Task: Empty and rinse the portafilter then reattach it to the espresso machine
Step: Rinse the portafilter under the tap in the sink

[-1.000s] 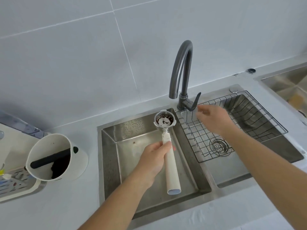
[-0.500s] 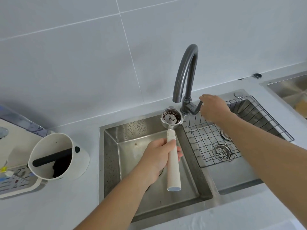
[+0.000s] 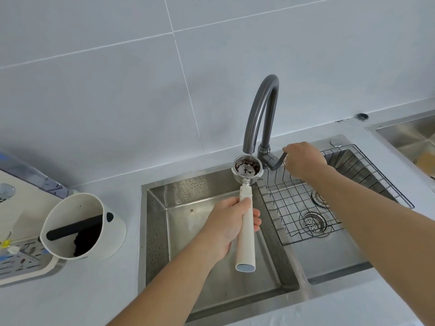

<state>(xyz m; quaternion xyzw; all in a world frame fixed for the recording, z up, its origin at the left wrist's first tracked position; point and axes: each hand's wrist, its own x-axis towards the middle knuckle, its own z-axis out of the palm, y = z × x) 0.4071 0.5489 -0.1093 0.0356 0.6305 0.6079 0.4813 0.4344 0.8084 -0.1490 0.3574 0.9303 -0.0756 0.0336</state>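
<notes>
My left hand (image 3: pixel 229 225) grips the white handle of the portafilter (image 3: pixel 246 234) over the left sink basin (image 3: pixel 188 208). Its metal basket (image 3: pixel 247 169), smeared with brown coffee residue, sits right under the spout of the dark grey faucet (image 3: pixel 261 111). My right hand (image 3: pixel 304 161) is closed on the faucet lever (image 3: pixel 279 161) at the faucet's base. No water is visible. A corner of the espresso machine (image 3: pixel 14 184) shows at the far left edge.
A white knock box (image 3: pixel 80 228) with a black bar and spent grounds stands on the counter left of the sink, by a drip tray (image 3: pixel 26 262). A wire rack (image 3: pixel 329 196) lies over the right basin above a drain strainer (image 3: pixel 313 222). Another sink (image 3: pixel 409 135) is far right.
My right hand reached to the faucet lever and closed on it. My left hand shifted the portafilter's basket right, under the spout.
</notes>
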